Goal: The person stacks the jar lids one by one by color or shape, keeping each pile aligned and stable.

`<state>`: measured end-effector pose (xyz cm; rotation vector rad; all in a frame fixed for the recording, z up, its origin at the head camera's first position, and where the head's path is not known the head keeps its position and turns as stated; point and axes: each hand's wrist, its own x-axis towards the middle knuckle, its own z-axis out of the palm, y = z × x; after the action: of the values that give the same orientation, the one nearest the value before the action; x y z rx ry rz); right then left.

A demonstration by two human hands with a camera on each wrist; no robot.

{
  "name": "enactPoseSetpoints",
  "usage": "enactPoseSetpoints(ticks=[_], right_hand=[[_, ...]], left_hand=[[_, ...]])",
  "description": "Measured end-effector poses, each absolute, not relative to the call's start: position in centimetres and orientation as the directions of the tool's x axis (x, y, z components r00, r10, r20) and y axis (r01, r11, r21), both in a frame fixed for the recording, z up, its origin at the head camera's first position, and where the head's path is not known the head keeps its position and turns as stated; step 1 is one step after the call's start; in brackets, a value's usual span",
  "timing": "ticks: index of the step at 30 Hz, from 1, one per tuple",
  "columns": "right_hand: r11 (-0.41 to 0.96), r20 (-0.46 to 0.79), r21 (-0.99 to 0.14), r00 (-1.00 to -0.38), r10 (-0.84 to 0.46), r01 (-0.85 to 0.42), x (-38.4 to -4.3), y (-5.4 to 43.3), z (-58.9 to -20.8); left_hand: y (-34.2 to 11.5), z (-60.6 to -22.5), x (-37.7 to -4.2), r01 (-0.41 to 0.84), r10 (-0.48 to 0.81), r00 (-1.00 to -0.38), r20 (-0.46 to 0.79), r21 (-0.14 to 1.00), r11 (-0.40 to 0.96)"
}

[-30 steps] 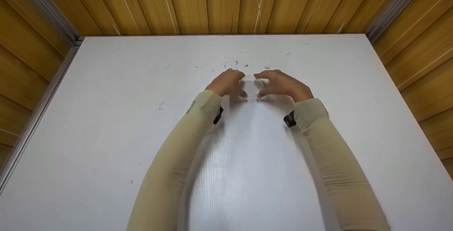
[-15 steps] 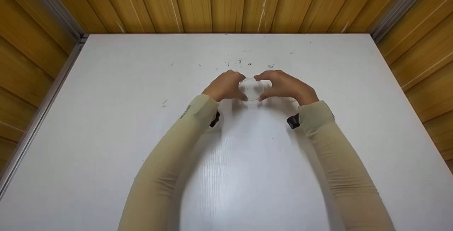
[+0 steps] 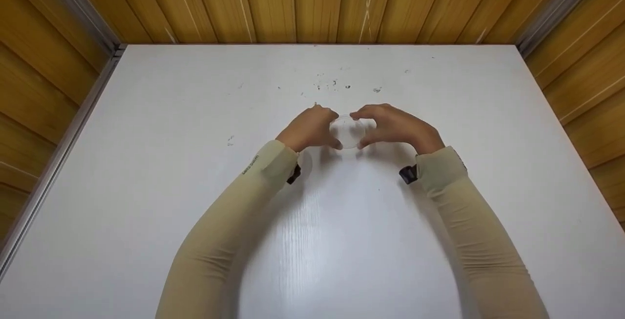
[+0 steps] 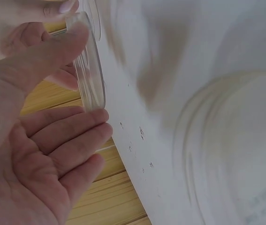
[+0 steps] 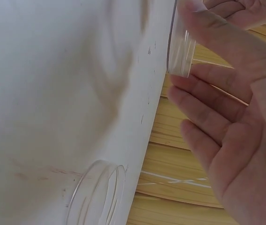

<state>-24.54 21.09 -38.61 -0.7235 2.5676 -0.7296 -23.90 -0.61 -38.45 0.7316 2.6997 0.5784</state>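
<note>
On my head feed, the left hand (image 3: 310, 128) and the right hand (image 3: 398, 126) met from opposite sides around a clear, shallow dish (image 3: 347, 132), which looked roughly level and raised off the white surface (image 3: 122, 202). I saw each thumb on the near part of the rim and fingertips at the far part, pinching the dish between them; the remaining fingers stretched outward. I judged the two-handed grip complete, with the release not yet done. I could not tell whether the dish was one piece or two nested ones. My left wrist feed showed a large clear round piece (image 4: 201, 136) close by, and my right one a clear ring-shaped piece (image 5: 93, 192); neither was held, so any work on them seemed left over.
</note>
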Motion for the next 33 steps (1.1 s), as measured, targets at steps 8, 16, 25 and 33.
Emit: enactPoseSetpoints(ticks=[8,16,25,33], right_hand=[[0.718,-0.181,-0.56,-0.785,-0.593,-0.413,-23.6,21.1,-38.9],[0.705,-0.179,-0.56,-0.767,-0.616,-0.435,-22.8,21.0,-39.5],[0.708,-0.187,-0.544,-0.757,-0.626,-0.451,-22.3,21.0,-40.0],[0.706,-0.183,-0.528,-0.749,-0.637,-0.472,-22.3,20.6,-40.5]], left_hand=[[-1.0,-38.8,-22.7,0.435,0.55,-0.822,-0.147,0.461,0.774],[-0.9,-39.4,-21.9,0.433,0.553,-0.814,-0.177,0.448,0.782],[-0.7,-39.7,-21.5,0.46,0.575,-0.8,-0.171,0.44,0.771],[-0.8,-39.9,-21.5,0.472,0.585,-0.793,-0.169,0.435,0.767]])
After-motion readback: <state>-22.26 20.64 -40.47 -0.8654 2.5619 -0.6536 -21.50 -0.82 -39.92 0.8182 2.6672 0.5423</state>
